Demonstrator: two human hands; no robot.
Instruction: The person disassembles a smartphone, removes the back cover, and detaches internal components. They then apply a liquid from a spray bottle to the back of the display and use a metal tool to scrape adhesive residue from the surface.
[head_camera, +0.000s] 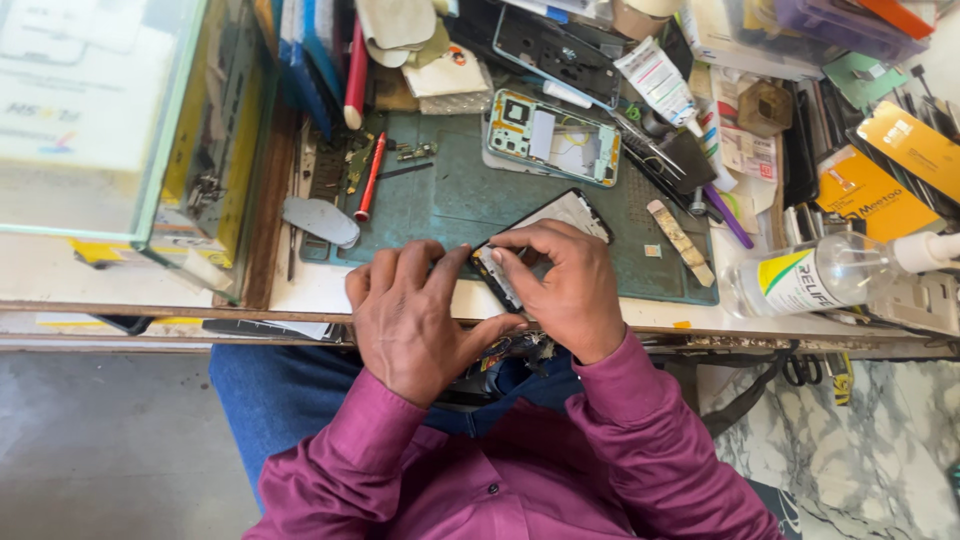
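I observed a black-framed rectangular phone panel with a pale inner face (560, 222) lying tilted diagonally on the green work mat (450, 195), its near end covered by fingers. A thin dark tool (452, 262) met its near edge.
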